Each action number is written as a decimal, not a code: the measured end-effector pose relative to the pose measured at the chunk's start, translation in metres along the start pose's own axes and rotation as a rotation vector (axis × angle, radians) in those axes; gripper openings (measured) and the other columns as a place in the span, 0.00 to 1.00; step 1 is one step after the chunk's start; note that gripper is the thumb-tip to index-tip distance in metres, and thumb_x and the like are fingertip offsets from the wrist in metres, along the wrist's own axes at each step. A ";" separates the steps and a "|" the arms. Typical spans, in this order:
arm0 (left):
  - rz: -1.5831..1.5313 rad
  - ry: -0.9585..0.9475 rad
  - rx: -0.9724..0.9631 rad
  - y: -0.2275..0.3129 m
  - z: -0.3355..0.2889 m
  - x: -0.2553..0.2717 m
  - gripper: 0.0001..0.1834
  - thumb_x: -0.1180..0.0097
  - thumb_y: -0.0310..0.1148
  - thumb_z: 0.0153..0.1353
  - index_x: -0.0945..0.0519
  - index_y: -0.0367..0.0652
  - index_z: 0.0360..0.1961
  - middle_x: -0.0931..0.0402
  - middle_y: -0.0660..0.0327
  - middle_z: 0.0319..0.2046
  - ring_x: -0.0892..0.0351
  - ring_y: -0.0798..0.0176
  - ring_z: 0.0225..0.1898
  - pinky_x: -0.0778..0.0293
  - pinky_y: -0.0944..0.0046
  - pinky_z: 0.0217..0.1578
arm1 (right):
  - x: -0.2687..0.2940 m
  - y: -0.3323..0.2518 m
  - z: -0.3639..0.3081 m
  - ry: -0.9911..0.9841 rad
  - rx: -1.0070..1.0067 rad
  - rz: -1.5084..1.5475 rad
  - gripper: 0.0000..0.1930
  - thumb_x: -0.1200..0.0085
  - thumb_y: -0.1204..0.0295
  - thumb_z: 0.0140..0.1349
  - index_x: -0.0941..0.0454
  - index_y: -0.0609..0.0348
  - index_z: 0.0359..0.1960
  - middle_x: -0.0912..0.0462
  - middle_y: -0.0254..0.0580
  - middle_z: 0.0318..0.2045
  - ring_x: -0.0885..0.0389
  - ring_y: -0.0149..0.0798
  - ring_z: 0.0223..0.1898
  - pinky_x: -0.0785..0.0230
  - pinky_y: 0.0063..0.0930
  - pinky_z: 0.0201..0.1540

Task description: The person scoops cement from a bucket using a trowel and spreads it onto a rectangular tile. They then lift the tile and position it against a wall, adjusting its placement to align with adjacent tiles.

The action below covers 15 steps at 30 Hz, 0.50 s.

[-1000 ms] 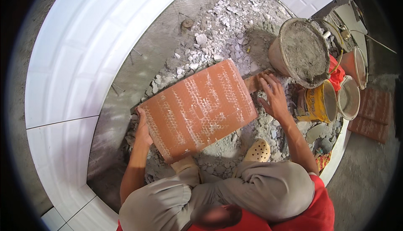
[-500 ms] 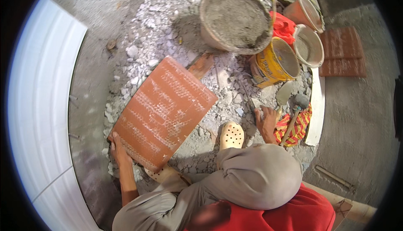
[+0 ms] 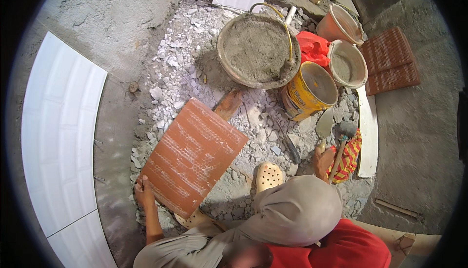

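A large reddish-brown tile [image 3: 195,153], its ribbed back marked with whitish streaks, is tilted in front of my left shoe. My left hand [image 3: 146,194] grips its lower left edge, thumb on the face and the other fingers mostly hidden. At the right, my right hand [image 3: 322,163] is closed around the handle of a trowel [image 3: 324,124], whose blade points away from me. Just beside that hand, a rubber mallet [image 3: 346,130] with a wooden handle lies over a red and yellow striped cloth [image 3: 352,155]. A dark-handled tool [image 3: 291,150] lies in the rubble.
Beyond the tile stands a wide tub of grey mortar [image 3: 256,51]. Right of it are a yellow bucket [image 3: 312,92], a pale bucket [image 3: 348,63], an orange-tinted bucket [image 3: 341,24] and a red bag [image 3: 313,47]. More tiles [image 3: 392,61] lean far right; white wall tiles [image 3: 63,136] line the left.
My right hand has drawn back from the dark-handled tool and closed on the trowel handle. My left hand keeps hold of the tile. The view has shifted.
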<state>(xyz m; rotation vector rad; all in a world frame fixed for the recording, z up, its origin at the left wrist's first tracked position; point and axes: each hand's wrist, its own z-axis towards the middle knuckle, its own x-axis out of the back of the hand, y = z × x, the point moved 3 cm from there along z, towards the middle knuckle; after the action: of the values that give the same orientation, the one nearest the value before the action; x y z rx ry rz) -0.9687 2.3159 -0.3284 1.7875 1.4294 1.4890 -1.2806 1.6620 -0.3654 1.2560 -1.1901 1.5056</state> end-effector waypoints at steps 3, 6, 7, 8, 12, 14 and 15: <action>-0.038 -0.022 -0.018 -0.006 0.002 0.002 0.31 0.33 0.48 0.69 0.24 0.30 0.59 0.18 0.50 0.53 0.18 0.58 0.51 0.24 0.58 0.55 | 0.003 0.006 -0.001 0.037 -0.138 0.236 0.21 0.43 0.61 0.62 0.26 0.74 0.30 0.20 0.61 0.33 0.18 0.61 0.35 0.29 0.55 0.41; -0.016 0.009 0.036 -0.019 0.007 0.009 0.33 0.33 0.48 0.69 0.26 0.30 0.61 0.19 0.48 0.55 0.19 0.56 0.52 0.24 0.56 0.56 | 0.017 0.001 -0.009 0.056 -0.336 0.468 0.19 0.44 0.62 0.63 0.27 0.73 0.35 0.21 0.60 0.37 0.20 0.56 0.38 0.29 0.52 0.45; -0.018 0.000 0.064 -0.022 0.009 0.013 0.34 0.34 0.48 0.69 0.27 0.29 0.62 0.20 0.47 0.55 0.20 0.54 0.53 0.25 0.56 0.57 | 0.028 -0.007 -0.011 0.173 -0.293 0.529 0.19 0.44 0.63 0.64 0.28 0.72 0.38 0.22 0.59 0.39 0.21 0.54 0.39 0.30 0.50 0.46; -0.018 -0.010 0.091 -0.026 0.012 0.016 0.35 0.34 0.49 0.69 0.28 0.29 0.62 0.21 0.46 0.56 0.21 0.53 0.54 0.25 0.55 0.57 | 0.041 -0.017 -0.012 0.296 -0.263 0.562 0.19 0.44 0.63 0.64 0.30 0.72 0.41 0.23 0.58 0.41 0.22 0.51 0.40 0.30 0.48 0.47; 0.431 0.268 -0.048 -0.021 0.018 0.028 0.37 0.34 0.51 0.67 0.28 0.27 0.61 0.26 0.42 0.57 0.25 0.47 0.58 0.27 0.50 0.60 | 0.099 -0.069 0.003 0.297 -0.027 0.799 0.25 0.43 0.68 0.65 0.35 0.71 0.58 0.24 0.55 0.48 0.22 0.48 0.49 0.30 0.42 0.56; 0.522 0.337 -0.180 -0.003 0.015 0.024 0.38 0.34 0.51 0.67 0.27 0.26 0.61 0.27 0.40 0.58 0.27 0.44 0.60 0.29 0.48 0.61 | 0.128 -0.105 0.013 0.258 0.149 0.837 0.27 0.43 0.72 0.64 0.35 0.69 0.63 0.23 0.53 0.49 0.20 0.49 0.49 0.28 0.41 0.56; 0.565 0.345 -0.280 0.010 0.011 0.019 0.37 0.34 0.51 0.67 0.27 0.27 0.61 0.27 0.41 0.58 0.27 0.44 0.60 0.29 0.48 0.61 | 0.141 -0.123 0.016 0.223 0.247 0.839 0.28 0.43 0.73 0.64 0.35 0.67 0.65 0.22 0.52 0.50 0.20 0.50 0.49 0.27 0.40 0.55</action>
<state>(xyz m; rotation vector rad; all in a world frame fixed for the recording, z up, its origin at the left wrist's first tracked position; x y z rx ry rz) -0.9558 2.3319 -0.3149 1.9053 0.8062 2.2443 -1.1819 1.6758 -0.2063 0.7075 -1.4980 2.3841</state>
